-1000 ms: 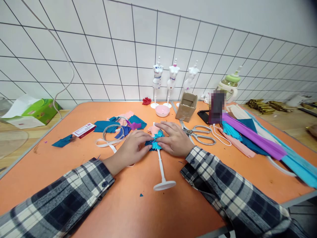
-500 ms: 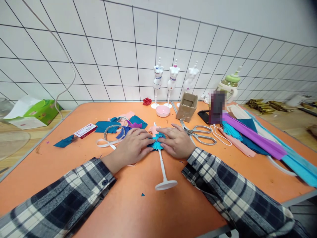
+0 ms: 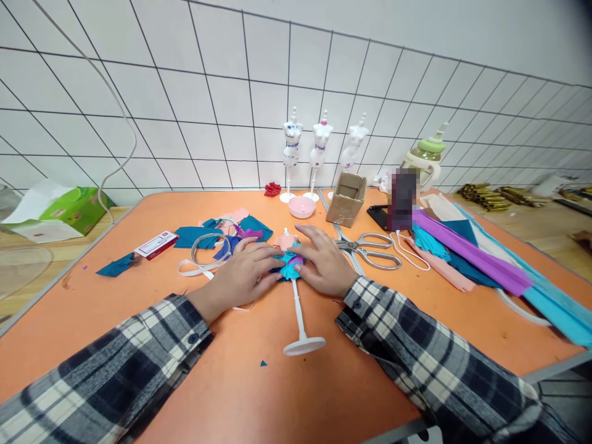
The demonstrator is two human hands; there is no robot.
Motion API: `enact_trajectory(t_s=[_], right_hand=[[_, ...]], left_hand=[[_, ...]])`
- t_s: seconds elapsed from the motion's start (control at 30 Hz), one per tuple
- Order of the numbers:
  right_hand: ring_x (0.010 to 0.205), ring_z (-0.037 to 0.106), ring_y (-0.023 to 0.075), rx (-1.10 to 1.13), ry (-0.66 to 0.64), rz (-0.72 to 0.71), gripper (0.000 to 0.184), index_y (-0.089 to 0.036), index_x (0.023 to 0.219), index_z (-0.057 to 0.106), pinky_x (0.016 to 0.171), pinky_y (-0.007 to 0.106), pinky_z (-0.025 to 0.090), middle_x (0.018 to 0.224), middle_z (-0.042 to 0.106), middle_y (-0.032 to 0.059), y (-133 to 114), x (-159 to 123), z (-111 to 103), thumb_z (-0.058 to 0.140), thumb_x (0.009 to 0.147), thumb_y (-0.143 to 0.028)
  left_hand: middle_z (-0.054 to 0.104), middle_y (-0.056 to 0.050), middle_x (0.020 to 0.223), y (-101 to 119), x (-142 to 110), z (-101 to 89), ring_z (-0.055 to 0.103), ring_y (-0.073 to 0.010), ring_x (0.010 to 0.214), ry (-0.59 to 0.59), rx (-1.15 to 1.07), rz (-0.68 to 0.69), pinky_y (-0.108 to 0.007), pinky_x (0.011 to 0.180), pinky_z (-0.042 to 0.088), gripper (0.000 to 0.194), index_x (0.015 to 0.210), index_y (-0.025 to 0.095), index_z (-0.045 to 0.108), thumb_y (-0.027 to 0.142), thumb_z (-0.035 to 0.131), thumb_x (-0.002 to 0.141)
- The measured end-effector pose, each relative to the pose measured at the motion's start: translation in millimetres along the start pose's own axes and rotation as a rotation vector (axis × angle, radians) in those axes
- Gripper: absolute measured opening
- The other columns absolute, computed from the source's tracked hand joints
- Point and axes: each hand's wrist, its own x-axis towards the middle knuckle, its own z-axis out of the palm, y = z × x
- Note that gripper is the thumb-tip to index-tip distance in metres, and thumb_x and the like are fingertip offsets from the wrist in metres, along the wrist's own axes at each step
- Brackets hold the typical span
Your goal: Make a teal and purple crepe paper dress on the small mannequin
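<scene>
A small white dress-form mannequin (image 3: 298,314) lies on its back on the orange table (image 3: 324,394), its round base toward me. Teal and blue fabric (image 3: 289,269) with a purple strip is bunched around its torso. My left hand (image 3: 245,274) presses on the fabric from the left, fingers curled together on it. My right hand (image 3: 324,259) lies over the torso from the right, fingers bent down onto the fabric. Both sleeves are dark plaid.
Three upright mini mannequins (image 3: 319,148) stand at the back by a pink bowl (image 3: 302,206) and cardboard box (image 3: 346,198). Scissors (image 3: 370,253), fabric strips (image 3: 476,259) lie right. Fabric scraps (image 3: 217,233), white ribbon (image 3: 203,256), a card (image 3: 156,244) and tissue box (image 3: 69,209) lie left.
Both hands shifted slightly on the mannequin's fabric, the right fingers sliding further over the torso; a purple strip now shows at the waist. The mannequin has hardly moved.
</scene>
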Motion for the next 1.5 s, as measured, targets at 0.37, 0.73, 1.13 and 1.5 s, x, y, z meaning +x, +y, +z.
enact_trajectory(t_s=[0.37,0.73,1.13,1.5], right_hand=[[0.139,0.038,0.03,-0.045,-0.003,-0.044,0.024,-0.027,0.103,0.075,0.109,0.056,0.03,0.152,0.042,0.0102,0,1,-7,0.057,0.092,-0.04],[0.127,0.048,0.0258,-0.093,0.16,-0.076,0.025,-0.023,0.107,0.073,0.106,0.044,0.036,0.141,0.054,0.0097,-6,0,-11,0.054,0.093,-0.029],[0.136,0.042,0.0272,-0.178,0.062,-0.166,0.019,-0.028,0.091,0.077,0.114,0.054,0.023,0.149,0.049,0.0038,-2,-1,-10,0.059,0.09,-0.034],[0.122,0.051,0.026,-0.038,0.078,-0.09,0.025,-0.025,0.11,0.071,0.105,0.046,0.034,0.141,0.056,0.0074,-5,0,-8,0.059,0.089,-0.034]], left_hand=[[0.064,-0.008,0.126,-4,-2,7.8,0.055,-0.0268,0.118,0.014,-0.186,-0.118,-0.045,0.102,0.036,0.045,0.134,0.024,0.052,0.044,0.056,0.093],[0.06,-0.013,0.129,-1,-2,6.2,0.051,-0.0301,0.121,-0.008,-0.127,-0.01,-0.049,0.105,0.034,0.06,0.145,0.023,0.04,0.043,0.059,0.092],[0.061,-0.011,0.131,-4,-2,3.1,0.05,-0.0295,0.127,-0.073,-0.073,0.075,-0.05,0.111,0.033,0.044,0.135,0.024,0.053,0.037,0.058,0.093],[0.07,-0.008,0.099,-12,-2,9.6,0.062,-0.0256,0.096,0.129,-0.077,-0.354,-0.042,0.086,0.047,0.025,0.098,0.02,0.072,0.035,0.052,0.093]])
